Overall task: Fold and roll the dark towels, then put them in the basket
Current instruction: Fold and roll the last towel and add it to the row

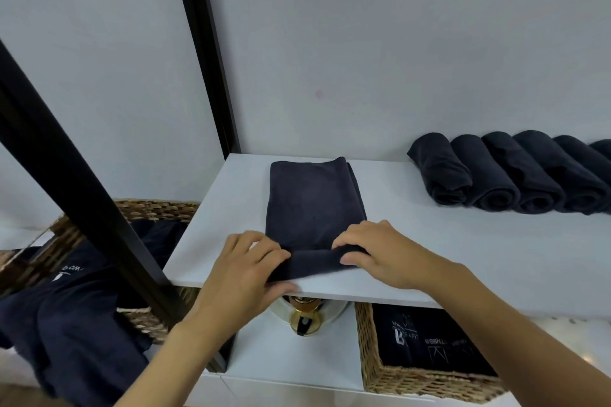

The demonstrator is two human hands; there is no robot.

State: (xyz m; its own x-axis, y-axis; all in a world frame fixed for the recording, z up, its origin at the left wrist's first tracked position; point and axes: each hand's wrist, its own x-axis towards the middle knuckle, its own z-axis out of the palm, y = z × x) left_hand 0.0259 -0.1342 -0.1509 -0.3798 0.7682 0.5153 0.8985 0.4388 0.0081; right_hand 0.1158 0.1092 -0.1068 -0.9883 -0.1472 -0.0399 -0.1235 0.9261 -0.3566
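Head view: L hand, R hand fingers pinch dark towel at rolled near edge.

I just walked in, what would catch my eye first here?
The left hand and right hand pinch the turned-up near edge of a folded dark towel on the white shelf. Further right on it, against the wall, lies a row of rolled towels; under the shelf stands a wicker basket with dark cloth inside.

Left hand curled, pinching; right hand likewise.
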